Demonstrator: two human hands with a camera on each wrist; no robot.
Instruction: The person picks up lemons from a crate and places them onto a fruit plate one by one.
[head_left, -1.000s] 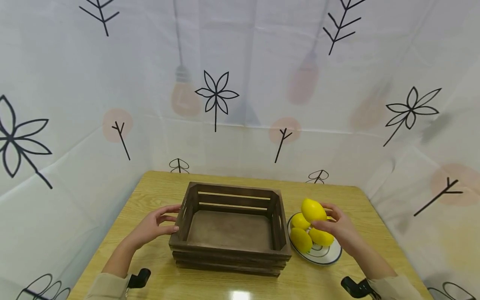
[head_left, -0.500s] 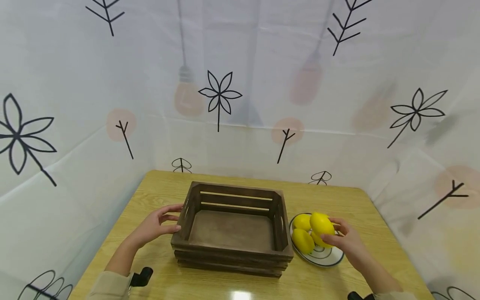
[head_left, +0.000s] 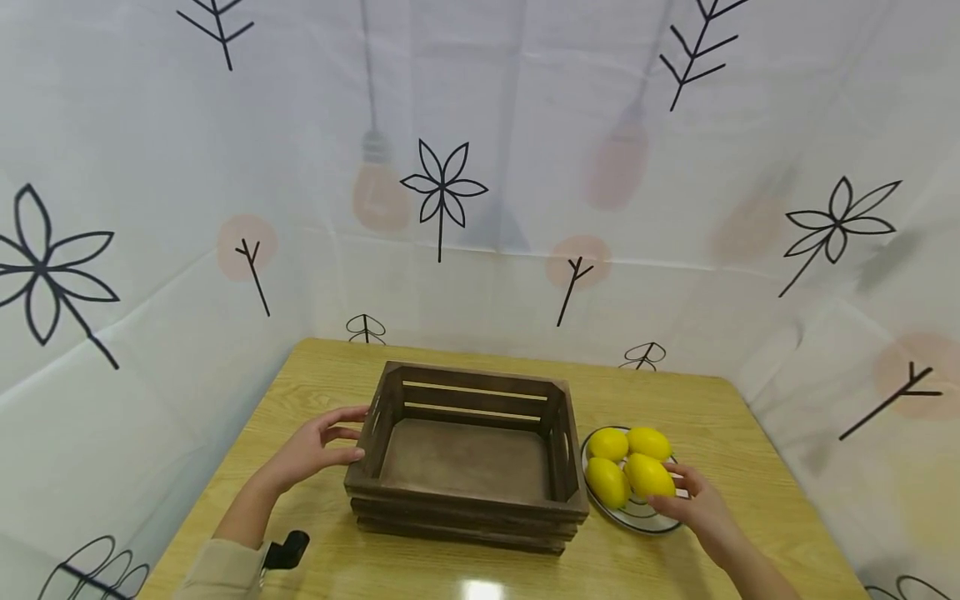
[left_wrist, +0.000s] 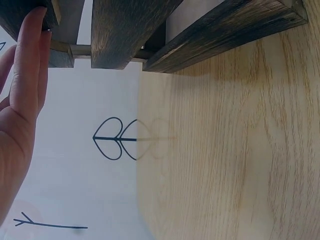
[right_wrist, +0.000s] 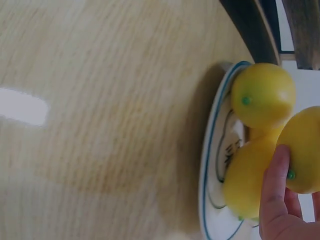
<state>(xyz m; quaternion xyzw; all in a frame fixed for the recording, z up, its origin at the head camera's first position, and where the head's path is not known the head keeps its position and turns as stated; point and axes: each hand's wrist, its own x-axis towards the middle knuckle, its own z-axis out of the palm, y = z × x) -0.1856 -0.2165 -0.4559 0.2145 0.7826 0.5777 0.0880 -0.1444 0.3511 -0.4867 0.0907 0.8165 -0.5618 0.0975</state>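
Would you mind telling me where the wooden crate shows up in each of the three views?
Head: the wooden crate sits mid-table, the left hand at its left end.
Left wrist: its dark slats run along the top edge, fingertips touching one.
Right wrist: only a dark corner at the top right, above the plate.
Shared landmark: the light wooden table.

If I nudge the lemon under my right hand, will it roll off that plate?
Probably. The lemon is rounded, smooth and glossy, so it may roll or slip. The plate looks shallow, with three other lemons crowding it. The right hand touches it only with fingertips.
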